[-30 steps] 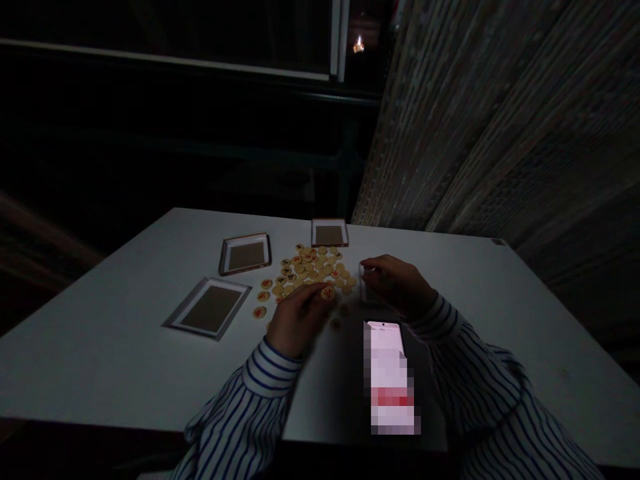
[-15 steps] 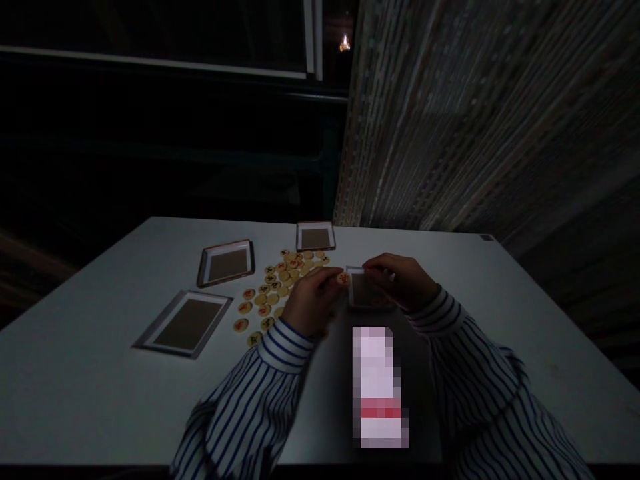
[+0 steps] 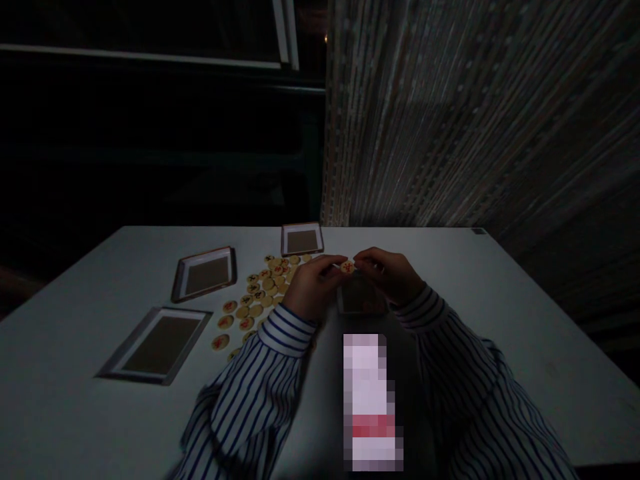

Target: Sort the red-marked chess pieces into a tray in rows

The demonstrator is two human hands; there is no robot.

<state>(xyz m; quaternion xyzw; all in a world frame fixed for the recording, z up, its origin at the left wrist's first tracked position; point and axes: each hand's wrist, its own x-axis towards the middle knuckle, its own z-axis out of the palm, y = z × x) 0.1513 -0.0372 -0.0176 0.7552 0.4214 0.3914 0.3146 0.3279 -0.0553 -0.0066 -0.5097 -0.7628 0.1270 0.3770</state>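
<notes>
My left hand [image 3: 313, 287] pinches a round, pale Chinese chess piece [image 3: 347, 267] with a red character, its marked side turned to me. From the other side, my right hand [image 3: 393, 273] closes thumb and finger at the piece's right edge. Both hands are over a shallow tray [image 3: 361, 312], partly hidden behind them; a faint reddish spot shows inside it. Left of my left hand lies a spread of Chinese chess pieces [image 3: 256, 311], some with red or dark characters and some plain side up. My left forearm covers part of that spread.
Three more shallow trays stand on the white table [image 3: 500, 320]: one at the back [image 3: 303, 240], one at the left [image 3: 204, 273] and one nearer [image 3: 155, 345]. A blurred-out pale shape [image 3: 369, 400] appears between my forearms. A string curtain [image 3: 400, 133] hangs behind.
My right hand has come left from the tray's rim to the chess piece in my left hand. The view has shifted, so the trays appear further left and lower.
</notes>
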